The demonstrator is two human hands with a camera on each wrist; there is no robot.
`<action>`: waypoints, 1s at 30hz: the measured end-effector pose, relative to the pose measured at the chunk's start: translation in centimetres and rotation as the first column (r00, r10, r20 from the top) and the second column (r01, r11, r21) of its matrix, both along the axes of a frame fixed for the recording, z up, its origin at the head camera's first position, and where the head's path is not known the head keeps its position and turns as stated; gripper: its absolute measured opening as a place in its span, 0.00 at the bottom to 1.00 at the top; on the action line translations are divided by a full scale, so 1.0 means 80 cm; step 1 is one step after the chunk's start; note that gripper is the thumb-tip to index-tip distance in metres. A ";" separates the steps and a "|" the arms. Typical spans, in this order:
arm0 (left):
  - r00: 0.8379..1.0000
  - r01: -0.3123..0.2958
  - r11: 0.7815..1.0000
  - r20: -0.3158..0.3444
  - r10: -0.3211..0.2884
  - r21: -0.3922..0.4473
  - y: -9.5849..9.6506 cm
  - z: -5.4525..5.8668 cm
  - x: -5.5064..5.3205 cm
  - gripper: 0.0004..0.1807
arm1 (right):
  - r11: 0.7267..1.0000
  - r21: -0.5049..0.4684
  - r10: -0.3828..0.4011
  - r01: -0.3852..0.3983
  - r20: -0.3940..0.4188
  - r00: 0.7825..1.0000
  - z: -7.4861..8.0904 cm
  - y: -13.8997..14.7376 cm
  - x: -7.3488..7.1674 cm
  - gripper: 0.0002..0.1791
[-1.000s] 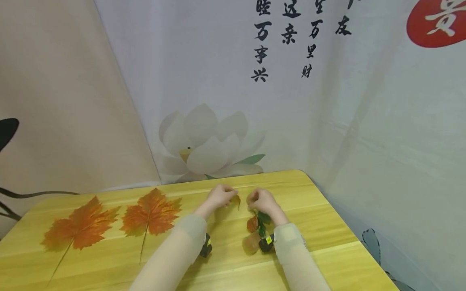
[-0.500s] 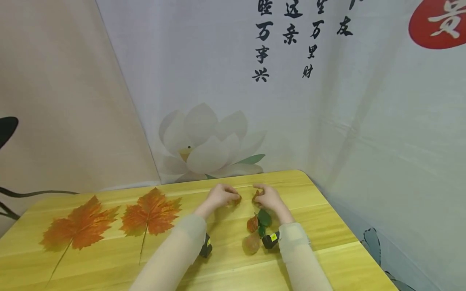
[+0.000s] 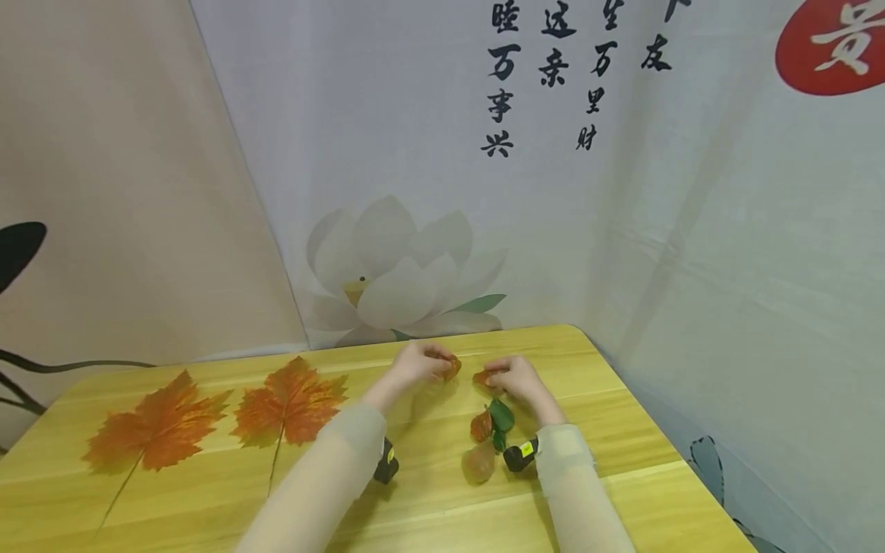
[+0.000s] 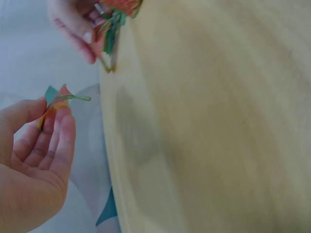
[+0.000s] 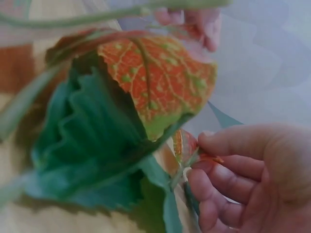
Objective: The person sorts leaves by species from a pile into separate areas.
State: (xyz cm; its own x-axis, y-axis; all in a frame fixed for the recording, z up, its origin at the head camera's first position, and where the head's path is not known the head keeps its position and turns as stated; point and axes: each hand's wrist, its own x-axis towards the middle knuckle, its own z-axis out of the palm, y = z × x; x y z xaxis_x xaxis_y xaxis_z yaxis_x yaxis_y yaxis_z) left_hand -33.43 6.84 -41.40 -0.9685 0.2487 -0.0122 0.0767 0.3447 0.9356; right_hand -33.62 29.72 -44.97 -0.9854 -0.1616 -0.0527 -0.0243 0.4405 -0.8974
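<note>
In the head view my left hand (image 3: 413, 369) pinches a small orange leaf (image 3: 452, 368) above the far part of the table. Its short green stem (image 4: 80, 98) points away from the fingertips in the left wrist view. Just to the right, my right hand (image 3: 520, 379) pinches another small orange leaf (image 3: 481, 379) between thumb and fingers. That leaf appears to belong to an artificial sprig, whose green leaves (image 3: 502, 415) and red-orange leaf (image 3: 481, 426) hang below the hand. Close up, a veined orange leaf (image 5: 160, 80) and a ruffled green leaf (image 5: 87, 136) partly hide the right fingertips.
Two large orange maple leaves (image 3: 157, 421) with long stems lie on the left of the wooden table (image 3: 429, 507). A pale orange-brown rounded piece (image 3: 478, 462) is at the sprig's near end. Behind the table hangs a printed curtain (image 3: 387, 153).
The leaf in my left hand hung downward and is now turned up. My right hand has moved slightly right, and its raised index finger has come down onto an orange leaf.
</note>
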 end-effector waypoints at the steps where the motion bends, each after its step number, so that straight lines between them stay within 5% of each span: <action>1: 1.000 0.004 1.000 -0.013 -0.004 0.006 -0.002 0.003 -0.001 0.09 | 1.000 -0.013 0.004 -0.004 0.010 1.000 -0.001 0.001 0.000 0.19; 7: 0.998 0.024 0.998 -0.063 -0.021 0.049 -0.019 0.023 0.003 0.11 | 0.998 -0.058 0.012 -0.010 0.026 1.000 -0.003 0.002 0.002 0.21; 15: 0.999 -0.006 0.995 -0.053 0.012 0.098 -0.058 0.021 -0.010 0.17 | 1.000 -0.007 -0.007 0.007 0.005 1.000 -0.002 0.000 0.002 0.21; 25: 0.995 -0.083 0.995 -0.054 0.086 0.053 -0.117 0.035 -0.012 0.18 | 1.000 0.011 -0.023 0.023 -0.001 1.000 0.004 0.002 0.004 0.20; 30: 0.992 -0.107 0.994 -0.065 0.107 -0.001 -0.143 0.030 -0.013 0.18 | 0.999 0.018 -0.030 0.030 -0.007 1.000 0.005 -0.001 0.003 0.19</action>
